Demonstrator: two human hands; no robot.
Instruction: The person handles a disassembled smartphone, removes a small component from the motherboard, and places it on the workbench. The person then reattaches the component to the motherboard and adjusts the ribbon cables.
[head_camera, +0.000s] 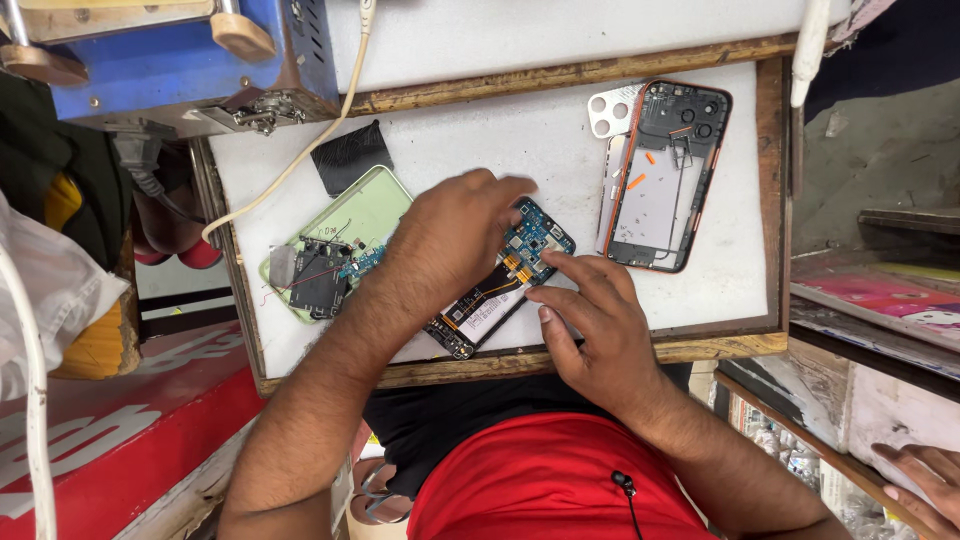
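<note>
Here, both hands meet over an opened smartphone (497, 285) that lies slantwise on the white work board (520, 140), its back cover off and its blue circuit board and black battery showing. The right hand (598, 325) comes in from the near edge, its fingers loosely spread, with the forefinger tip (550, 260) pressed down on the upper end of the phone beside the circuit board; it grasps nothing. The left hand (455, 235) lies curled over the middle of the phone, palm down, fingertips touching the top end just across from the right forefinger; whether those fingers pinch any small part cannot be told, since the hand hides them.

Just left of the left wrist lies a pale green phone back (375, 215) with a loose black module and thin wires (318, 275) on it. Beyond that, a black square pad (350, 155) and a cream cable (300, 160). To the right of the right hand, well apart, stands an orange-edged phone frame (665, 180) with a silver camera plate (612, 108) at its far corner. Farthest left, a blue machine (150, 70). Another person's hand (925, 480) shows at the near right corner.
</note>
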